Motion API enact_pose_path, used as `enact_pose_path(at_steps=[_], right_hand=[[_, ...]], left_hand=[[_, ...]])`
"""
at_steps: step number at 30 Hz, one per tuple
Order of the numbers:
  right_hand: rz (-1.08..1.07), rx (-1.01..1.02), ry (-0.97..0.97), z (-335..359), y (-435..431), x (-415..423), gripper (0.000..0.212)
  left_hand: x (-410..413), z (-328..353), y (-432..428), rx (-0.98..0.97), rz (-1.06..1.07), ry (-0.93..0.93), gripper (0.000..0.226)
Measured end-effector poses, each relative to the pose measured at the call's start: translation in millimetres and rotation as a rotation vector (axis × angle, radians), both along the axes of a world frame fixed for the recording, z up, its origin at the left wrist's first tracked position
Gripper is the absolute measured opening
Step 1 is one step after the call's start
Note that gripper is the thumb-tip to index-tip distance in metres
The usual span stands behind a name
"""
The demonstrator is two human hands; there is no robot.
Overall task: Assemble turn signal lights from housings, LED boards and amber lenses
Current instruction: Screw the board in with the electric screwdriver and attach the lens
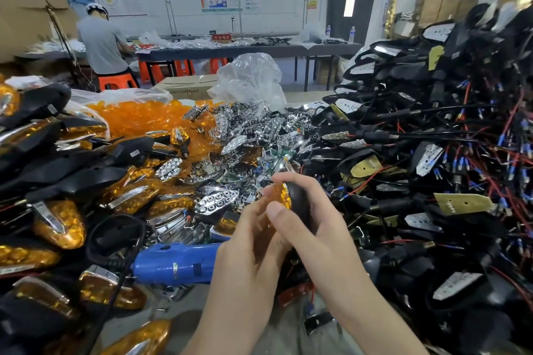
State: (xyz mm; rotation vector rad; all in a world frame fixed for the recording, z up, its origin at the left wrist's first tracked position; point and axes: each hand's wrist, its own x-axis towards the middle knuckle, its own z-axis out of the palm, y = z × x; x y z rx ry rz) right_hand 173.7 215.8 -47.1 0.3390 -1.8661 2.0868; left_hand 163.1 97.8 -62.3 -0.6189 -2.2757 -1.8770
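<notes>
Grey bench top [161, 314] shows bare only at the near edge of my feed, and just above it both hands meet on one unit. The right hand [317, 225] is wrapped round the black housing [301, 199], its thumb laid across the face of the amber lens [281, 194]. The left hand [253, 239] curls in from the other side with its fingertips against the lens; how firmly it pinches I cannot tell. I judge this to be the seating step, and to do it well I would square the lens rim to the housing mouth first, then press evenly all round rather than at one corner, keeping the wires clear of the seam. A blue power screwdriver [176, 264] lies just left of the hands, within easy reach. Further left are finished lights [57, 222] in a heap. Beyond the hands lie chrome reflectors [245, 135] and loose amber lenses [138, 118], and on the right a tall tangle of wired housings [432, 153]. Behind a crumpled plastic bag [251, 81], another person [101, 43] works at a long table [259, 50].
</notes>
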Motion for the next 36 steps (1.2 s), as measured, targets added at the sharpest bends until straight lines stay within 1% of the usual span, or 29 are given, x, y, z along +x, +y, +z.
enact_pose_path(at_steps=[2, 4, 7, 9, 13, 15, 17, 19, 20, 22, 23, 25, 27, 28, 30, 33, 36], right_hand=[[-0.017, 0.016, 0.011, -0.5, -1.2, 0.0, 0.032], [-0.03, 0.019, 0.014, -1.6, -1.7, -0.4, 0.032], [-0.056, 0.01, 0.018, -4.1, -3.2, -0.2, 0.028], [-0.084, -0.004, 0.038, -4.5, -4.1, 0.1, 0.023], [-0.104, -0.018, 0.08, 0.8, 0.1, 0.1, 0.019], [-0.091, -0.027, 0.105, 3.1, 2.6, 0.3, 0.019], [-0.056, -0.005, 0.113, 2.1, 1.9, 1.6, 0.023], [-0.034, 0.049, 0.101, -0.4, 0.8, 3.0, 0.024], [-0.022, 0.073, 0.082, -1.7, 1.3, 3.0, 0.025], [-0.006, 0.083, 0.03, -4.6, 2.1, 0.9, 0.031], [0.0, 0.054, 0.005, -5.8, 1.8, -0.6, 0.035], [0.032, -0.079, -0.04, -7.2, -2.0, -2.8, 0.047], [0.09, -0.233, -0.068, -6.7, -4.8, -3.6, 0.058], [0.138, -0.313, -0.077, -5.8, -6.1, -3.5, 0.059], [0.211, -0.424, -0.085, -3.0, -7.5, -1.6, 0.052], [0.192, -0.489, -0.1, -0.4, -10.4, 1.1, 0.038], [0.193, -0.52, -0.097, -0.9, -11.8, 2.6, 0.035]], left_hand=[[-0.4, 0.7, 0.3, -0.005, 0.018, 0.023, 0.062], [0.7, 1.4, 1.2, 0.012, 0.018, 0.026, 0.058], [0.8, -0.3, 2.5, 0.016, 0.001, 0.01, 0.036], [-0.8, 1.4, 2.5, 0.022, -0.036, -0.016, 0.03], [-3.4, 8.2, -6.9, 0.087, -0.246, -0.102, 0.038], [-2.4, 10.8, -10.6, 0.163, -0.295, -0.168, 0.044], [-0.9, 10.9, -11.9, 0.22, -0.324, -0.233, 0.049], [1.5, 11.7, -11.4, 0.22, -0.329, -0.269, 0.045], [2.6, 12.7, -11.3, 0.206, -0.319, -0.268, 0.042], [3.0, 13.9, -12.2, 0.143, -0.26, -0.185, 0.04], [2.8, 13.9, -12.0, 0.112, -0.232, -0.126, 0.041], [3.3, 13.3, -10.1, 0.081, -0.195, -0.036, 0.042], [4.4, 11.8, -8.4, 0.056, -0.169, 0.029, 0.037], [5.2, 11.9, -8.3, 0.04, -0.156, 0.049, 0.034], [5.2, 10.2, -8.7, 0.009, -0.126, 0.069, 0.032], [5.6, 8.5, -10.0, -0.024, -0.093, 0.081, 0.033], [7.1, 9.0, -10.1, -0.048, -0.06, 0.116, 0.031]])
